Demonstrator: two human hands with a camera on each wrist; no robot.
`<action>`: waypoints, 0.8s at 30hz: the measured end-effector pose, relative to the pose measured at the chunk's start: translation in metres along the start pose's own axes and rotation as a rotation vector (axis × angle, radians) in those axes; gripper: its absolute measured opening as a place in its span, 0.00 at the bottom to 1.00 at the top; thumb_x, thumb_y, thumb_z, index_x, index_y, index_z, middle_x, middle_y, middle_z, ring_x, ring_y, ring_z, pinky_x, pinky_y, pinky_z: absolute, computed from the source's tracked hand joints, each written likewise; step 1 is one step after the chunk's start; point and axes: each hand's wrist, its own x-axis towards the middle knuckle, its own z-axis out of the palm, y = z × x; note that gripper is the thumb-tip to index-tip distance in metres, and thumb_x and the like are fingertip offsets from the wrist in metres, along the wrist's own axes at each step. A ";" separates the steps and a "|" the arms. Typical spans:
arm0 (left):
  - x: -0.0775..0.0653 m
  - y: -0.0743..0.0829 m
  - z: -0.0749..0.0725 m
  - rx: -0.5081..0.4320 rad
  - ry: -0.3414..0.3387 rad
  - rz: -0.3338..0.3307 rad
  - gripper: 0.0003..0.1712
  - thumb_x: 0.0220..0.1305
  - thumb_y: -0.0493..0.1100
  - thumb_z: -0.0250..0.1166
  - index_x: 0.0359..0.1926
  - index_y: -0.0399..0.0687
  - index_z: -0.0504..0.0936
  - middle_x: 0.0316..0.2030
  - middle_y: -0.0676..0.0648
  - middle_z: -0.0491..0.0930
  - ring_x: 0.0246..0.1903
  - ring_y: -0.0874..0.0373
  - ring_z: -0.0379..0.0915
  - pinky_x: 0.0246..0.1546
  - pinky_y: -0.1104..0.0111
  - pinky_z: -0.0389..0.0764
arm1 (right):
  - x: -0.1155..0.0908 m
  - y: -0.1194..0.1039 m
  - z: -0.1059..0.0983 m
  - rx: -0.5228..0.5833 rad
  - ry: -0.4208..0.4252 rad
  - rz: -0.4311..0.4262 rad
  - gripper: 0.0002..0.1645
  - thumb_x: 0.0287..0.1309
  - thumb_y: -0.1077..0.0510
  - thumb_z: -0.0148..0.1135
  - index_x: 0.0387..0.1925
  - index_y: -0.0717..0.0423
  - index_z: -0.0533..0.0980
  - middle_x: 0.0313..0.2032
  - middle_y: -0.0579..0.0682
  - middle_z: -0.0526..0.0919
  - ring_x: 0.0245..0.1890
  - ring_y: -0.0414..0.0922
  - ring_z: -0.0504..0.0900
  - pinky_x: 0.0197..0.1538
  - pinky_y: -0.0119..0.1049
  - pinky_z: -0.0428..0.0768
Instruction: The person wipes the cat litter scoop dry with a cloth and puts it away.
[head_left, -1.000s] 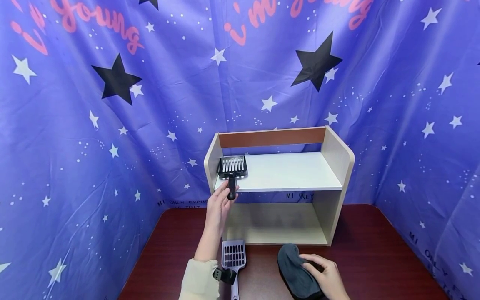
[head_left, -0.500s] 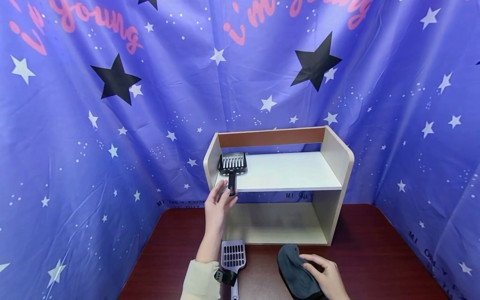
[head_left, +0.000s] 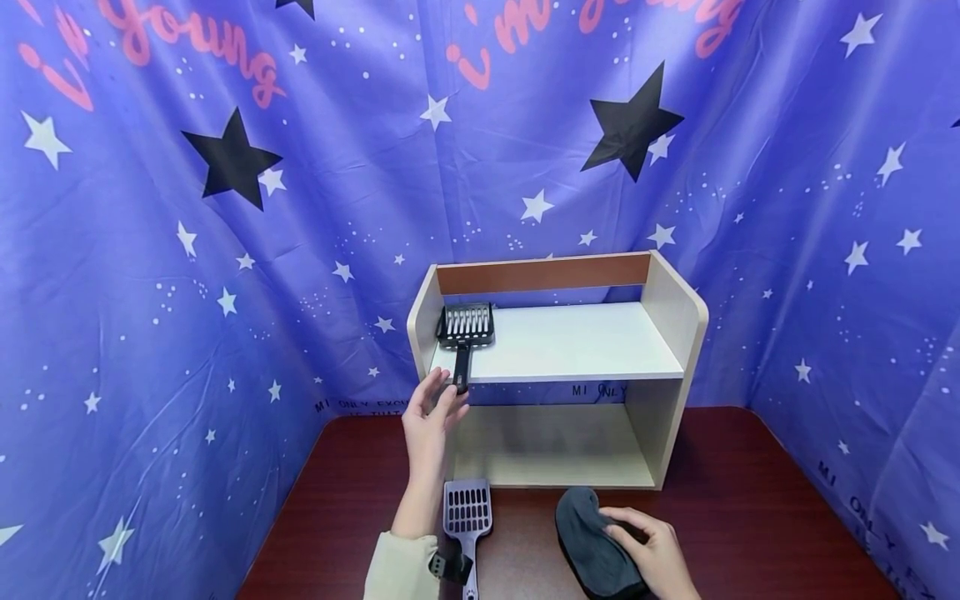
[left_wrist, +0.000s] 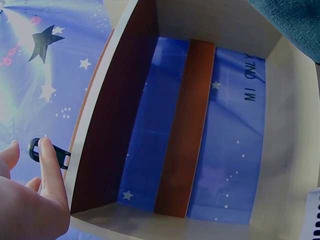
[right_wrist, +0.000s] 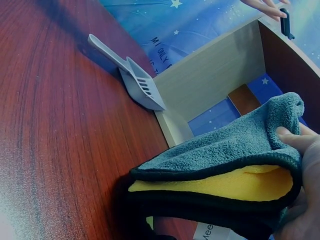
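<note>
Backdrop: blue-violet curtain with black and white stars and pink lettering.

Surface: dark red-brown table, wood grain showing in the right wrist view.

Shelf unit: pale wood, two levels, at the back of the table; white upper board, red-brown back rail.

Black scoop: slotted head on the upper board, at its left end just beside the side panel; handle pointing forward, its tip out past the front edge.

Left hand: at the handle tip, fingers extended and loosely spread, thumb apart from the handle in its wrist view; one finger overlaps the tip, though whether it presses cannot be told. No grip seen. Cream sleeve, black strap at the wrist.

Grey scoop: on the table, before the unit's left end, slotted head towards the unit.

Cloth: grey-teal, black-edged, folded, yellow inside; at the front of the table, pinched between thumb and fingers of the right hand.

Change: the black scoop sits slightly further back than a second ago, and the left fingers have loosened from its handle. Judged from this, its placing looks all but done. Right hand and cloth: unchanged.
</note>
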 end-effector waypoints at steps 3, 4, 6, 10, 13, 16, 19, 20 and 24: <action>-0.003 -0.001 -0.003 0.011 0.008 0.006 0.27 0.68 0.32 0.62 0.67 0.35 0.71 0.61 0.33 0.75 0.34 0.64 0.86 0.38 0.70 0.88 | 0.000 0.000 0.000 -0.002 0.000 -0.006 0.15 0.51 0.68 0.71 0.41 0.53 0.86 0.38 0.34 0.88 0.39 0.24 0.83 0.41 0.17 0.79; -0.003 -0.001 -0.004 0.018 0.008 0.008 0.27 0.67 0.33 0.62 0.66 0.35 0.71 0.61 0.33 0.76 0.34 0.64 0.86 0.38 0.70 0.88 | 0.000 0.000 0.000 -0.003 0.000 -0.007 0.15 0.51 0.68 0.71 0.41 0.52 0.86 0.38 0.33 0.88 0.39 0.24 0.83 0.41 0.17 0.79; -0.005 -0.002 -0.006 0.024 0.010 0.005 0.26 0.67 0.33 0.63 0.66 0.35 0.72 0.60 0.34 0.77 0.34 0.64 0.86 0.38 0.69 0.88 | 0.000 0.001 0.000 -0.006 0.000 -0.008 0.15 0.51 0.69 0.71 0.41 0.52 0.86 0.39 0.32 0.88 0.39 0.24 0.83 0.41 0.17 0.79; -0.008 -0.005 -0.010 0.032 0.015 0.005 0.26 0.67 0.33 0.63 0.65 0.34 0.72 0.58 0.36 0.78 0.33 0.64 0.86 0.38 0.69 0.88 | 0.000 0.001 0.000 -0.008 -0.001 -0.010 0.15 0.51 0.69 0.71 0.41 0.52 0.86 0.39 0.32 0.88 0.39 0.24 0.83 0.41 0.16 0.79; -0.009 -0.008 -0.012 0.022 0.021 0.000 0.26 0.67 0.33 0.63 0.64 0.33 0.73 0.57 0.38 0.79 0.33 0.64 0.86 0.37 0.68 0.88 | 0.000 0.001 0.000 -0.007 0.002 -0.016 0.16 0.50 0.69 0.71 0.41 0.52 0.86 0.39 0.32 0.88 0.39 0.24 0.83 0.41 0.16 0.79; -0.011 -0.011 -0.015 0.012 0.029 -0.010 0.25 0.67 0.32 0.63 0.64 0.34 0.73 0.56 0.40 0.80 0.33 0.64 0.86 0.38 0.68 0.88 | 0.000 0.002 0.000 -0.006 0.005 -0.024 0.16 0.49 0.70 0.71 0.41 0.52 0.86 0.39 0.32 0.88 0.39 0.24 0.83 0.41 0.16 0.79; -0.012 -0.014 -0.018 0.015 0.033 -0.014 0.25 0.67 0.33 0.63 0.64 0.33 0.73 0.56 0.40 0.80 0.33 0.64 0.86 0.38 0.69 0.88 | 0.000 0.002 0.001 -0.008 0.009 -0.031 0.17 0.49 0.70 0.71 0.41 0.52 0.86 0.39 0.31 0.87 0.39 0.23 0.82 0.42 0.16 0.78; -0.013 -0.015 -0.019 0.015 0.035 -0.017 0.26 0.67 0.33 0.63 0.65 0.33 0.72 0.56 0.39 0.80 0.33 0.64 0.86 0.37 0.69 0.88 | 0.000 0.002 0.001 -0.008 0.011 -0.033 0.17 0.49 0.70 0.71 0.41 0.52 0.86 0.39 0.31 0.87 0.40 0.23 0.82 0.42 0.15 0.78; -0.016 -0.020 -0.024 0.020 0.036 -0.024 0.26 0.67 0.32 0.63 0.65 0.31 0.72 0.57 0.38 0.79 0.33 0.65 0.86 0.37 0.70 0.88 | 0.001 0.001 0.000 -0.007 0.022 -0.052 0.17 0.48 0.71 0.72 0.40 0.53 0.86 0.38 0.32 0.88 0.40 0.23 0.82 0.43 0.15 0.77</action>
